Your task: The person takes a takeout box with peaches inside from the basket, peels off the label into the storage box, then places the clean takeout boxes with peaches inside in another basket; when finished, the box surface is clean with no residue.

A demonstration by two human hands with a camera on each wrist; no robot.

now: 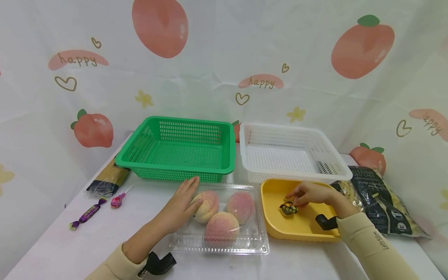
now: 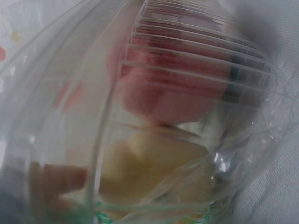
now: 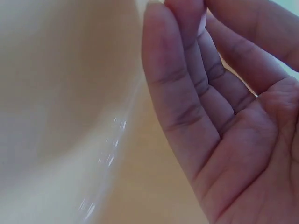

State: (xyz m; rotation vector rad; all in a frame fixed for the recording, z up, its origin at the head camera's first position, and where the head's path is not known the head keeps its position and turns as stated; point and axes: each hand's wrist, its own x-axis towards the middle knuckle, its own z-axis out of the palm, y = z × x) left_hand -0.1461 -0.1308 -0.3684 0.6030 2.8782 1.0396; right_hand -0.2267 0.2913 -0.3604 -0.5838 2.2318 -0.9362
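Observation:
My left hand point(image 1: 180, 206) rests its outstretched fingers on the left side of a clear plastic clamshell box point(image 1: 257, 233). Inside are three pink-and-yellow peaches point(image 1: 221, 227), which show blurred through the plastic in the left wrist view. Over the yellow tray point(image 1: 276, 229), my right hand point(image 1: 311, 194) pinches a small round item with a black and gold label point(image 1: 288, 209) between thumb and finger. The right wrist view shows the bent fingers point(image 3: 173, 88) of that hand close up, but the item is out of sight there.
Behind stand a green basket point(image 1: 182, 173) and a white basket point(image 1: 294, 175). To the left lie a purple wrapped candy point(image 1: 87, 214), a pink lollipop point(image 1: 117, 201) and a packet of noodle-like strands point(image 1: 110, 177). A black pasta bag point(image 1: 381, 202) lies right of the tray.

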